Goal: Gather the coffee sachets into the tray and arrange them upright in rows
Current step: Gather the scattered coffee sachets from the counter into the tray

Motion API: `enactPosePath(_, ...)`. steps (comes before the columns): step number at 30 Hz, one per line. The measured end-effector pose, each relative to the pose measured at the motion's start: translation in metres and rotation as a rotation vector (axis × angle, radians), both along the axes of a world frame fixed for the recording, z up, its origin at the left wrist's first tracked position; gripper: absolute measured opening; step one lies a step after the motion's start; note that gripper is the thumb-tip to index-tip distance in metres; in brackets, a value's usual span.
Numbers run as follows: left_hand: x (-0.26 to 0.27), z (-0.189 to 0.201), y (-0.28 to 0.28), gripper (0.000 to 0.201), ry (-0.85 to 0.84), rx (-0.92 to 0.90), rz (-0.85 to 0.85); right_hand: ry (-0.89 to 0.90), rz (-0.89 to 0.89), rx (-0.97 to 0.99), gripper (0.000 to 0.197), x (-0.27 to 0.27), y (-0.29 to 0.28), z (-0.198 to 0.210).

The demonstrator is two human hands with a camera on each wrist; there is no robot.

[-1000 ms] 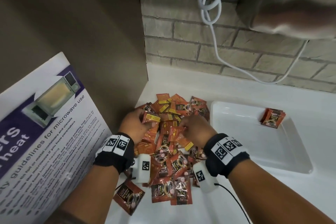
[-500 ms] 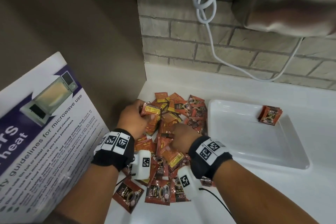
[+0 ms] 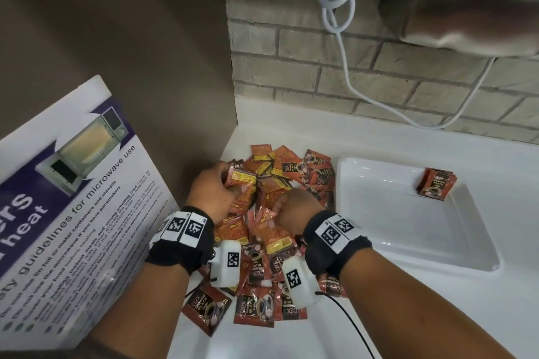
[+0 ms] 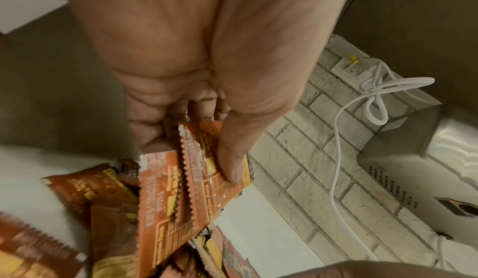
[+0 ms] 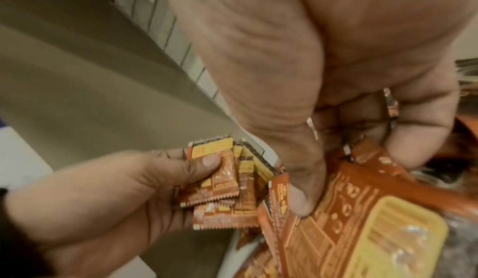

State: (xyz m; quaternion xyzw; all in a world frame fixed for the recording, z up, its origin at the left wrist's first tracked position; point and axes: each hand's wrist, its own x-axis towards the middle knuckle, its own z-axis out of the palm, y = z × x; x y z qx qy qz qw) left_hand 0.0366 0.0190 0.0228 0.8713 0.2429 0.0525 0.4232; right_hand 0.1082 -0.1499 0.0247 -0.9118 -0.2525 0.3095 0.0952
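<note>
So the white countertop (image 3: 364, 315) runs under both hands, with a brick wall (image 3: 379, 76) beyond them and a microwave guidelines poster (image 3: 67, 213) propped just off the left wrist. The white tray (image 3: 472, 242) sits right beside the right hand, and a small stack of sachets (image 3: 436, 183) rests in its far corner, well away from both hands. The big pile of coffee sachets (image 3: 262, 265) is spread on the counter directly below and between the hands, not in the tray. Left hand (image 3: 214, 188) is curled around a small bunch of sachets (image 5: 220, 190), thumb pressing on top. Right hand (image 3: 294, 208) pinches a single orange sachet (image 5: 336, 221) at the top of the pile, thumb on its face.
</note>
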Motion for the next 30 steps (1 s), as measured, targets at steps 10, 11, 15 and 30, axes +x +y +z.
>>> enactPosePath(10,0.033,0.032,-0.042,0.023,-0.214,-0.196,-0.043,0.095,-0.743,0.728,0.017,0.039,-0.132,0.043)
enactPosePath(11,0.039,0.031,-0.056,0.023,-0.219,-0.229,-0.070,0.047,-0.786,0.701,0.015,0.044,-0.149,0.040)
enactPosePath(15,0.061,0.018,-0.117,0.024,-0.197,-0.285,-0.205,-0.026,-0.834,0.533,0.010,0.050,-0.189,0.012)
enactPosePath(30,0.077,-0.017,-0.201,0.046,0.115,0.052,-0.512,-0.103,-0.642,0.131,0.023,0.045,-0.212,-0.010)
